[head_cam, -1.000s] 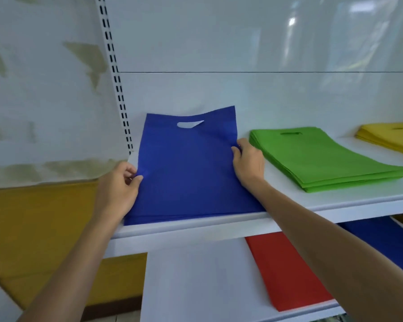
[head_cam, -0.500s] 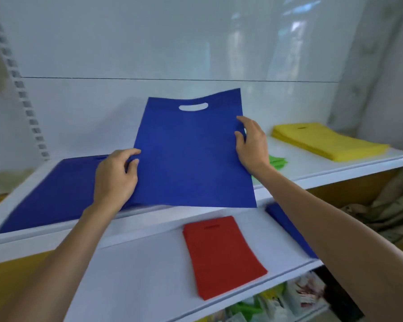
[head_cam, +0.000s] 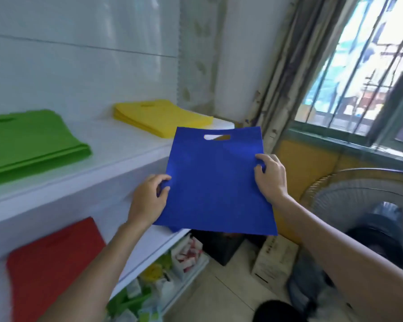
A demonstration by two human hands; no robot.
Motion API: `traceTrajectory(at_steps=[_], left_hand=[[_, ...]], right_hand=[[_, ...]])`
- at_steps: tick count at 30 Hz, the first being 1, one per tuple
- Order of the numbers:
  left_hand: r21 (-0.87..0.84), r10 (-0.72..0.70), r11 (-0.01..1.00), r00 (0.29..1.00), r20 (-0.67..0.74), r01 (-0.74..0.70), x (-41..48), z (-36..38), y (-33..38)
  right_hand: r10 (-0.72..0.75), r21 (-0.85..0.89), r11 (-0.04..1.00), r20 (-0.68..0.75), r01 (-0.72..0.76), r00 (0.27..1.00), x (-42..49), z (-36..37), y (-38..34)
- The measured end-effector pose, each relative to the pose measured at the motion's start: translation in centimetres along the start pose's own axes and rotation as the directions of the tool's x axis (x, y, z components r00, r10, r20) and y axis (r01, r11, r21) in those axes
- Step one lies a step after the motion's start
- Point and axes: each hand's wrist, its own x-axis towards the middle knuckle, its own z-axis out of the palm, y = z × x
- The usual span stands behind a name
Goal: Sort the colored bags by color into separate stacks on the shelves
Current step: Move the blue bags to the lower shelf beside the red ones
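A blue bag (head_cam: pixel 215 180) with a cut-out handle hangs flat in the air off the right end of the shelves. My left hand (head_cam: pixel 149 199) pinches its left edge and my right hand (head_cam: pixel 270 176) pinches its right edge. On the upper shelf (head_cam: pixel 116 145) lie a green stack (head_cam: pixel 30 140) at the left and a yellow stack (head_cam: pixel 158 117) at the right. A red bag (head_cam: pixel 51 263) lies on the lower shelf. A bit of blue shows under the held bag at the lower shelf's right end.
A standing fan (head_cam: pixel 368 212) is at the right below a barred window (head_cam: pixel 368 63). Cardboard boxes (head_cam: pixel 272 261) and a dark crate sit on the floor. The bottom shelf holds mixed packets (head_cam: pixel 186 254).
The blue bag came up off the blue stack on the upper shelf and moved right, past the shelf's end. My view swung right with it, so the blue stack is out of sight.
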Motion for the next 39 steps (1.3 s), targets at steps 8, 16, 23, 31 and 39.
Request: traceTrajectory(at_steps=[8,16,23,31,39], left_hand=[[-0.015,-0.012,1.000,0.979,0.204,0.015,0.6,9.1,-1.6],[-0.057,-0.107,0.990,0.942,0.318,0.132,2.8,15.1,-5.4],[-0.020,-0.245,0.964,0.912,0.330,0.267,3.5,18.2,-9.3],[0.121,-0.520,0.854,0.837,0.173,0.505,2.8,22.0,-15.0],[0.080,-0.708,0.685,0.687,-0.166,0.725,5.6,28.8,-17.5]], right_hand=[[0.172,-0.030,0.985,0.054,-0.171,0.984,-1.2,2.3,8.6],[0.258,-0.109,0.964,0.136,-0.244,0.957,1.3,6.6,12.4],[0.273,-0.174,0.959,0.360,-0.224,0.892,4.2,12.6,14.7],[0.055,-0.076,0.997,0.553,-0.015,0.832,10.2,24.7,17.7],[-0.268,0.118,0.960,0.659,0.255,0.703,17.7,35.6,20.6]])
